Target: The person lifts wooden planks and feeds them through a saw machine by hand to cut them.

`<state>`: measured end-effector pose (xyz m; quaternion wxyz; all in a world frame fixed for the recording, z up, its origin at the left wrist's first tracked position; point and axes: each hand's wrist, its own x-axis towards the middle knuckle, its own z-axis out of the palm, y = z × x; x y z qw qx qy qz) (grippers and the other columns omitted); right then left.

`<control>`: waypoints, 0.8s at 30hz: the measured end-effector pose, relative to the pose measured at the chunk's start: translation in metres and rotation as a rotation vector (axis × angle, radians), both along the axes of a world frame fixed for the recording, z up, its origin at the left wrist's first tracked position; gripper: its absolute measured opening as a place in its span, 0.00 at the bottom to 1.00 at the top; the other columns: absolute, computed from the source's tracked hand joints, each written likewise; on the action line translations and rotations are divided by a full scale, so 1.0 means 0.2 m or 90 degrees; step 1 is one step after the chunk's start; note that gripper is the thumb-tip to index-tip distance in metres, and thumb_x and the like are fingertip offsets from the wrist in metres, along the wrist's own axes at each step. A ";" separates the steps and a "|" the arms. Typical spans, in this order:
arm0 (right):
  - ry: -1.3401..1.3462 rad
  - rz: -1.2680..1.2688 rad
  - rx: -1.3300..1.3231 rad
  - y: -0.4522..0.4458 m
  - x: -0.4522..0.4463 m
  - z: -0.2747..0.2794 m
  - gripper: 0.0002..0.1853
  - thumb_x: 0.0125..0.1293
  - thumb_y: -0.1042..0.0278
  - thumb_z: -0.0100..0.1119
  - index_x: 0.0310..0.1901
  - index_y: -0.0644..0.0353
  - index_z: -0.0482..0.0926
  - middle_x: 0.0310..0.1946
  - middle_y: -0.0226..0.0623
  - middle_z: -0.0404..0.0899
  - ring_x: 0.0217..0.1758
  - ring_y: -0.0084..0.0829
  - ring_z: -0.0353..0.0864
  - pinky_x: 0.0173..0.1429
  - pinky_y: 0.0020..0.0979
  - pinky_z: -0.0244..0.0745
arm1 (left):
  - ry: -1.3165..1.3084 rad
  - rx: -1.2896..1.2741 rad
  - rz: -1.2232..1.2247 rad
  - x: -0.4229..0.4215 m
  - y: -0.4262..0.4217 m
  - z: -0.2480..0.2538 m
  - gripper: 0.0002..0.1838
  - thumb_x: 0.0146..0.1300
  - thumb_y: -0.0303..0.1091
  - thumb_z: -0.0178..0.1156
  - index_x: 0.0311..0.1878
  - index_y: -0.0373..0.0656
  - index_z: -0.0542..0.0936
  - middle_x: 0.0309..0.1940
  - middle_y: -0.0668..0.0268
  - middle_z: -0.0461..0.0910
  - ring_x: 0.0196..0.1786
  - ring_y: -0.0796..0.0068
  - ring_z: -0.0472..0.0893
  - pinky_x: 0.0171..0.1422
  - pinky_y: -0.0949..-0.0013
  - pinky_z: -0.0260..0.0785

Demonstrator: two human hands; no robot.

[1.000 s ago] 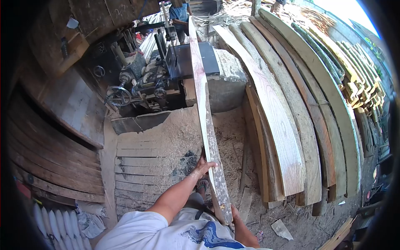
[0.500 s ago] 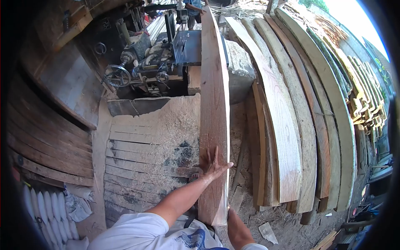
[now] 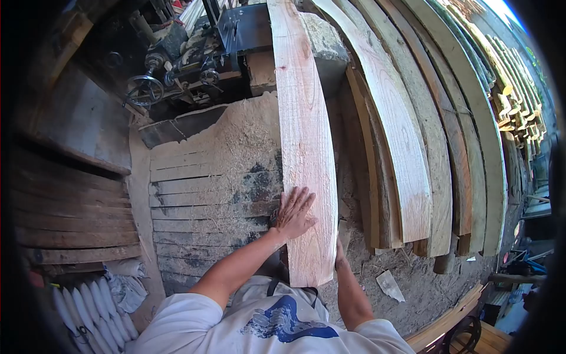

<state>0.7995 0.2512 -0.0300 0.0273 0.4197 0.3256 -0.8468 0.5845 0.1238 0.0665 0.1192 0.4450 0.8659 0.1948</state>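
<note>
The person is supporting and steadying a long board (image 3: 303, 130), as I am judging it, and is not cutting anything at this moment. The board is lying lengthwise in front of the body, its near end just before the white shirt (image 3: 194, 321), its far part passing beside the dark machine table (image 3: 250, 26) and leaving my view at the top. Whether it is touching that table, I cannot tell.

The left hand (image 3: 295, 215) is pressing flat on the upper face, near the left edge, with the fingers spreading apart and gripping nothing. The right hand (image 3: 340, 252) is keeping to the right edge, close to the near end; its fingers are hiding behind the wood, so I cannot tell if they are pinching or only bearing it. Moving such a long piece is calling, I think, for steady support from the right hand and light guiding from the left, because the far end could be swinging easily.

The board's face is showing pale pinkish wood, with fine grain, rough fibres and a few small knots, and its right edge is bulging in a soft curve. At the right, thick curved slabs (image 3: 401, 118) are lying side by side. Loose sawdust (image 3: 247, 127) is covering part of the slatted floor (image 3: 183, 203), and a round metal handwheel (image 3: 145, 90) is shining dully.
</note>
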 end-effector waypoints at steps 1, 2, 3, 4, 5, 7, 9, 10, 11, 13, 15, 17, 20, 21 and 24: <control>-0.016 0.015 -0.064 0.06 0.02 0.01 0.44 0.71 0.26 0.39 0.68 0.63 0.72 0.61 0.44 0.79 0.61 0.38 0.81 0.69 0.38 0.71 | -0.022 -0.008 -0.026 0.03 -0.07 -0.02 0.46 0.65 0.64 0.56 0.80 0.50 0.55 0.82 0.56 0.47 0.83 0.46 0.41 0.79 0.30 0.33; -0.046 0.023 -0.141 0.08 0.10 0.02 0.45 0.70 0.26 0.41 0.67 0.66 0.72 0.62 0.46 0.78 0.61 0.37 0.81 0.69 0.37 0.71 | -0.014 -0.007 -0.036 0.05 -0.14 -0.02 0.46 0.65 0.63 0.57 0.80 0.50 0.55 0.81 0.56 0.47 0.83 0.45 0.42 0.79 0.31 0.35; 0.049 0.014 -0.080 0.05 0.11 0.10 0.48 0.68 0.25 0.44 0.66 0.69 0.71 0.63 0.48 0.77 0.62 0.36 0.79 0.68 0.35 0.70 | -0.020 -0.013 -0.052 0.09 -0.21 -0.02 0.46 0.64 0.62 0.58 0.80 0.49 0.56 0.81 0.56 0.47 0.83 0.44 0.42 0.79 0.32 0.38; 0.011 0.030 0.029 0.02 0.17 0.05 0.45 0.67 0.27 0.49 0.66 0.68 0.73 0.62 0.46 0.77 0.63 0.36 0.78 0.69 0.36 0.69 | -0.014 -0.032 -0.063 0.13 -0.27 0.00 0.47 0.64 0.61 0.59 0.80 0.49 0.55 0.81 0.55 0.47 0.82 0.44 0.42 0.79 0.32 0.38; 0.050 0.113 0.095 0.04 0.16 0.21 0.50 0.59 0.29 0.63 0.70 0.65 0.67 0.66 0.44 0.73 0.70 0.36 0.70 0.75 0.37 0.60 | 0.005 -0.043 -0.076 0.17 -0.32 0.03 0.48 0.64 0.60 0.60 0.80 0.49 0.54 0.82 0.54 0.46 0.82 0.43 0.42 0.79 0.32 0.39; 0.055 0.206 0.266 0.01 0.13 0.39 0.52 0.52 0.42 0.76 0.73 0.63 0.63 0.68 0.43 0.70 0.72 0.36 0.67 0.76 0.36 0.58 | -0.022 -0.045 -0.097 0.25 -0.41 0.05 0.50 0.63 0.59 0.62 0.81 0.49 0.52 0.82 0.52 0.44 0.82 0.42 0.42 0.78 0.32 0.40; 0.059 0.185 0.356 -0.05 0.17 0.44 0.54 0.49 0.48 0.80 0.74 0.62 0.61 0.68 0.44 0.70 0.72 0.36 0.66 0.77 0.36 0.56 | -0.045 -0.050 -0.114 0.30 -0.45 0.05 0.52 0.62 0.58 0.64 0.81 0.49 0.50 0.82 0.51 0.43 0.82 0.41 0.42 0.78 0.32 0.40; 0.064 0.174 0.405 -0.07 0.20 0.45 0.56 0.48 0.51 0.81 0.75 0.61 0.60 0.68 0.44 0.70 0.72 0.37 0.66 0.77 0.36 0.56 | -0.059 -0.056 -0.122 0.31 -0.47 0.06 0.53 0.61 0.58 0.65 0.82 0.49 0.49 0.82 0.50 0.42 0.82 0.41 0.42 0.78 0.32 0.41; 0.038 0.166 0.396 -0.10 0.25 0.42 0.56 0.47 0.52 0.82 0.75 0.61 0.59 0.68 0.44 0.69 0.72 0.37 0.66 0.77 0.36 0.56 | -0.072 -0.063 -0.129 0.33 -0.49 0.07 0.54 0.61 0.57 0.65 0.82 0.49 0.48 0.82 0.50 0.41 0.82 0.41 0.41 0.78 0.32 0.41; -0.008 0.155 0.378 -0.14 0.30 0.34 0.56 0.47 0.54 0.82 0.76 0.60 0.58 0.69 0.44 0.68 0.73 0.37 0.66 0.77 0.36 0.56 | -0.083 -0.095 -0.141 0.33 -0.48 0.08 0.55 0.60 0.57 0.67 0.82 0.48 0.47 0.82 0.49 0.40 0.82 0.40 0.41 0.78 0.34 0.42; -0.042 0.135 0.328 -0.15 0.34 0.36 0.56 0.48 0.50 0.81 0.75 0.63 0.59 0.68 0.48 0.69 0.72 0.40 0.68 0.77 0.36 0.58 | -0.085 -0.098 -0.153 0.31 -0.47 0.10 0.55 0.60 0.57 0.67 0.82 0.48 0.47 0.82 0.49 0.40 0.82 0.40 0.41 0.78 0.34 0.42; -0.066 0.145 0.315 -0.15 0.34 0.37 0.56 0.49 0.48 0.79 0.75 0.64 0.59 0.68 0.50 0.70 0.71 0.41 0.69 0.76 0.37 0.60 | -0.094 -0.117 -0.173 0.30 -0.46 0.13 0.55 0.59 0.58 0.67 0.81 0.48 0.48 0.81 0.49 0.41 0.82 0.41 0.42 0.78 0.34 0.43; -0.043 0.134 0.371 -0.10 0.35 0.29 0.53 0.50 0.46 0.79 0.72 0.66 0.63 0.65 0.51 0.73 0.68 0.40 0.73 0.73 0.37 0.63 | -0.074 -0.124 -0.189 0.25 -0.47 0.18 0.53 0.59 0.57 0.68 0.80 0.46 0.52 0.80 0.49 0.45 0.81 0.43 0.46 0.79 0.37 0.45; -0.016 0.090 0.394 -0.09 0.32 0.23 0.51 0.50 0.45 0.78 0.71 0.66 0.67 0.62 0.51 0.77 0.65 0.39 0.76 0.71 0.37 0.66 | -0.085 -0.081 -0.195 0.23 -0.48 0.18 0.49 0.59 0.54 0.69 0.78 0.45 0.57 0.79 0.49 0.50 0.80 0.43 0.50 0.79 0.40 0.47; -0.117 0.275 0.332 0.04 0.18 0.40 0.45 0.52 0.47 0.77 0.66 0.67 0.72 0.56 0.50 0.82 0.57 0.37 0.81 0.65 0.36 0.72 | -0.088 -0.001 -0.209 0.15 -0.50 0.24 0.39 0.60 0.49 0.68 0.71 0.46 0.68 0.73 0.53 0.62 0.77 0.49 0.59 0.78 0.45 0.52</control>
